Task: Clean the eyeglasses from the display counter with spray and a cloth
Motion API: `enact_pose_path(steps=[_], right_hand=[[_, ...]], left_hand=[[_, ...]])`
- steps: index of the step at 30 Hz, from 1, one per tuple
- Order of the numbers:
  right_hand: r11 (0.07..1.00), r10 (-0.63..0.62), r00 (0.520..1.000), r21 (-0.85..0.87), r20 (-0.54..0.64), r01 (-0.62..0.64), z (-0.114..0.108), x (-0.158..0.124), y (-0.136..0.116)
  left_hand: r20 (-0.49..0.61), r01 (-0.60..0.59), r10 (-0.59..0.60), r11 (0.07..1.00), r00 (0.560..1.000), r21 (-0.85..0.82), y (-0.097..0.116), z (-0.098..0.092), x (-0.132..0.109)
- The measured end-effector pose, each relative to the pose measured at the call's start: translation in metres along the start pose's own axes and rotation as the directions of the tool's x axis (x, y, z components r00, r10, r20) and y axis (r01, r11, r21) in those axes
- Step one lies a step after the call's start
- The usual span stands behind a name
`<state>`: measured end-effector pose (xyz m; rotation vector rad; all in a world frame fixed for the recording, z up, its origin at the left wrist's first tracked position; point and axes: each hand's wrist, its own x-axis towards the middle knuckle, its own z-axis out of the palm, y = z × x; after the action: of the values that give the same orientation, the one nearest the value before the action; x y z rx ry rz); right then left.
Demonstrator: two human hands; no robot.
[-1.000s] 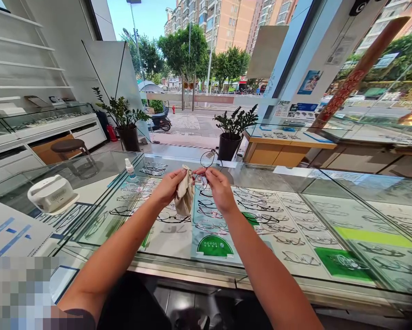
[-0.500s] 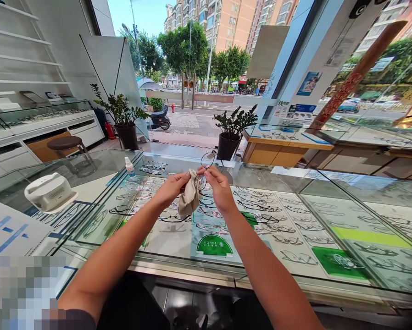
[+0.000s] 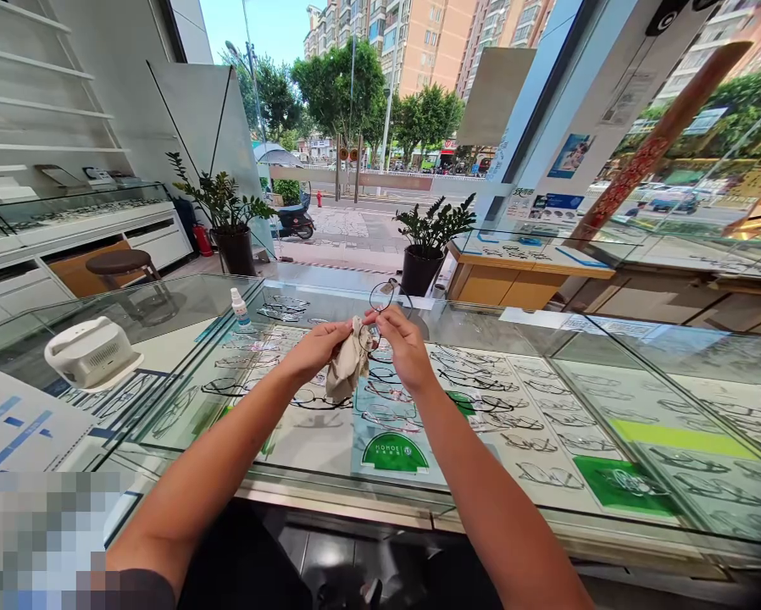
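Note:
Above the glass counter (image 3: 330, 474), my left hand (image 3: 322, 346) is closed on a beige cleaning cloth (image 3: 347, 369), which hangs down in folds. A pair of thin dark-rimmed eyeglasses (image 3: 381, 294) is pinched in the fingers of my right hand (image 3: 403, 341), with a round lens standing up above the fingertips. The cloth touches the lower part of the glasses; the fingers and cloth hide how it lies there. Under the glass, rows of spectacle frames (image 3: 475, 377) surround a green semicircular card (image 3: 396, 452).
A small white spray bottle (image 3: 240, 308) stands on the counter to the left. Nearer me are a white boxy device (image 3: 94, 354) and a white printed sheet (image 3: 18, 424). Beyond the counter stand two potted plants (image 3: 424, 263) and a round stool (image 3: 119, 263).
The cloth and my left hand have shifted slightly left and down. The glasses have turned a little in my right hand, so the second rim shows more at the right.

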<state>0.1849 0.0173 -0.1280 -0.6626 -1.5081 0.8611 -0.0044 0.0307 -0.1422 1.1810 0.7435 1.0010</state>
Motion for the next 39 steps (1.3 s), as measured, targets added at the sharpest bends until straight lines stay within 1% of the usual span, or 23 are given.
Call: enact_pose_path(steps=[4,10,15,17,19,23,26,29,31,33,34,36,39], right_hand=[[1.000,-0.003,1.000,0.010,-0.017,0.003,-0.001,0.000,0.001],[1.000,-0.008,1.000,-0.014,-0.022,0.008,-0.001,0.000,0.001],[1.000,0.020,1.000,0.006,0.003,-0.020,0.002,-0.001,0.002],[0.998,0.051,0.999,0.047,0.006,-0.052,0.005,-0.003,0.004],[0.987,0.108,0.994,0.122,0.006,-0.108,0.008,-0.004,0.007],[0.930,0.242,0.970,0.286,0.003,-0.233,0.015,-0.006,0.008],[0.894,0.292,0.957,0.357,-0.006,-0.270,0.018,-0.007,0.004],[0.881,0.291,0.957,0.396,-0.019,-0.260,0.020,-0.007,0.000],[0.881,0.274,0.961,0.409,-0.036,-0.236,0.019,-0.007,-0.002],[0.890,0.253,0.966,0.404,-0.054,-0.211,0.019,-0.007,-0.002],[0.895,0.244,0.968,0.398,-0.059,-0.201,0.019,-0.007,-0.001],[0.900,0.238,0.970,0.388,-0.058,-0.198,0.019,-0.008,0.000],[0.886,0.289,0.957,0.390,-0.035,-0.253,0.020,-0.009,0.002]], left_hand=[[0.033,0.038,-0.037,0.998,0.999,-0.051,0.002,0.000,0.002],[0.003,0.059,-0.059,0.998,0.998,0.008,0.002,-0.004,0.001],[0.094,0.068,-0.068,0.998,0.993,-0.004,0.006,0.000,-0.006],[0.102,0.058,-0.055,0.998,0.993,-0.020,0.006,0.002,-0.007],[0.091,0.052,-0.048,0.998,0.995,-0.042,0.006,0.004,-0.007],[0.051,0.034,-0.027,0.991,0.998,-0.129,0.005,0.007,-0.005],[0.033,0.031,-0.026,0.985,0.999,-0.171,0.003,0.010,-0.005],[-0.023,0.010,-0.013,0.993,1.000,-0.118,0.001,0.013,-0.007],[-0.090,-0.041,0.039,0.999,0.995,-0.026,0.001,0.015,-0.008],[-0.124,-0.085,0.093,0.994,0.988,0.062,0.000,0.016,-0.009],[-0.123,-0.096,0.107,0.991,0.987,0.092,0.000,0.016,-0.009],[-0.088,-0.090,0.100,0.990,0.991,0.113,0.000,0.016,-0.010],[0.017,-0.036,0.035,0.997,0.999,0.075,0.000,0.015,-0.011]])
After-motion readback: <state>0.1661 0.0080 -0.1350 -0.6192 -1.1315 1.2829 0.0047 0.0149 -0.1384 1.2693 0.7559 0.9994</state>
